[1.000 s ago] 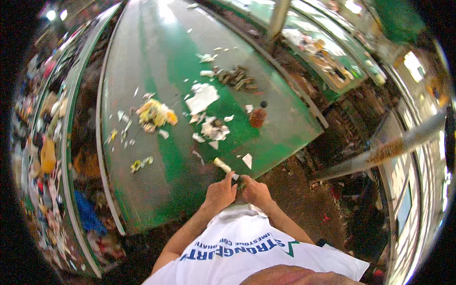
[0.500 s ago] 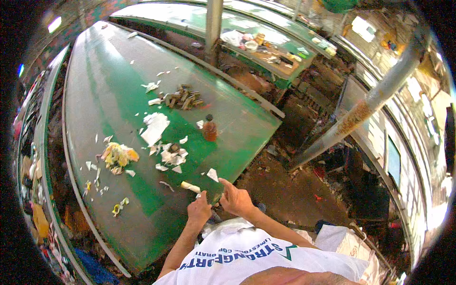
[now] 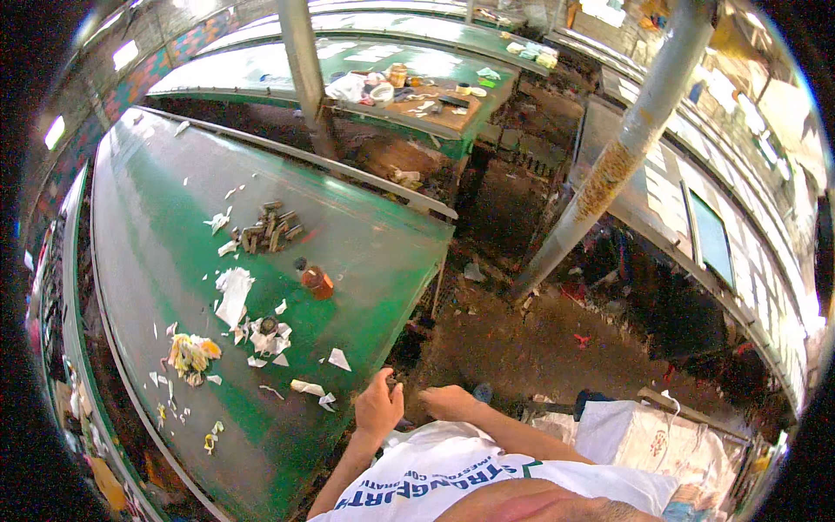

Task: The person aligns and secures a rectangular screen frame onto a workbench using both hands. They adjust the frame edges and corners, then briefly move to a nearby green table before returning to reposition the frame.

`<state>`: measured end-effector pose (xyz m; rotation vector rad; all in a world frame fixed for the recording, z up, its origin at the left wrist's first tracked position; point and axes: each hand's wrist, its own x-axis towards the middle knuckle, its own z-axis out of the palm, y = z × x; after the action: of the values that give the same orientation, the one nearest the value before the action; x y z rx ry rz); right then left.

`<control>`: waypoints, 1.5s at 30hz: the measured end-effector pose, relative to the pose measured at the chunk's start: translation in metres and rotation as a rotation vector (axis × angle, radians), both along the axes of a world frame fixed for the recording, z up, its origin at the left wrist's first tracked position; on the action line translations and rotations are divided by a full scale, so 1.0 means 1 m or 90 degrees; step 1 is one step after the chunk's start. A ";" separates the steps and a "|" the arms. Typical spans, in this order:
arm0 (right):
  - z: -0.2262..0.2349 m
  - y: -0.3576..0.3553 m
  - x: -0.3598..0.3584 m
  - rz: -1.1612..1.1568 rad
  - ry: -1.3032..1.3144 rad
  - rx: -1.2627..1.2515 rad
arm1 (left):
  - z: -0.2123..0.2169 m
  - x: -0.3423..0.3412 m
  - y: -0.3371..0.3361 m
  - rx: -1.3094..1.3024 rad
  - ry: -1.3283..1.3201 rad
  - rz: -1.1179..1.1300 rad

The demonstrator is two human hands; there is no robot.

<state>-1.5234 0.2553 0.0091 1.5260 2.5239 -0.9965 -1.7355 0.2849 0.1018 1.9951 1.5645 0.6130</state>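
My left hand (image 3: 378, 407) is held just off the near right edge of the green belt table (image 3: 261, 444), with its fingers curled. A small dark spot shows between thumb and forefinger, too small to name. Close to its right, over the floor, my right hand (image 3: 448, 403) is closed, and whatever its fingers may hold is hidden. On the belt by my left hand lie a cream-coloured roll-like piece (image 3: 306, 387), a crumpled white scrap (image 3: 326, 401) and a triangular white paper scrap (image 3: 339, 359). Neither hand touches these.
Farther up the belt are a brown bottle (image 3: 317, 283), a pile of dark cylindrical pieces (image 3: 270, 230), white paper (image 3: 233, 296) and a yellowish crumpled clump (image 3: 191, 355). A rusty slanted pole (image 3: 609, 174) rises on the right. White sacks (image 3: 657, 439) stand at lower right.
Both hands have drawn back off the belt's corner, and my right forefinger, stretched out before, is now curled in. The view has swung, shifting the belt and its items leftward.
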 end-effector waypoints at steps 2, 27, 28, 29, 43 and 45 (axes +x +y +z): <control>-0.016 -0.024 0.048 -0.021 -0.055 -0.106 | -0.002 0.025 -0.010 -0.050 0.027 -0.052; 0.000 -0.214 0.298 -0.746 0.001 0.071 | 0.005 0.403 0.022 0.003 0.022 -0.840; 0.001 -0.217 0.298 -0.760 -0.001 0.053 | 0.003 0.410 0.025 -0.012 0.035 -0.852; 0.001 -0.219 0.300 -0.776 -0.010 0.024 | -0.001 0.418 0.029 -0.027 0.046 -0.865; 0.029 -0.084 0.478 -0.772 0.048 0.146 | -0.019 0.607 0.154 -0.161 0.114 -0.950; 0.040 -0.054 0.514 -0.794 0.037 0.164 | -0.015 0.641 0.176 -0.172 0.089 -0.909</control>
<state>-1.0090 0.2012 0.0491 3.2510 1.5319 -0.6873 -1.0947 0.4611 0.0864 2.3023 -0.0141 -0.3069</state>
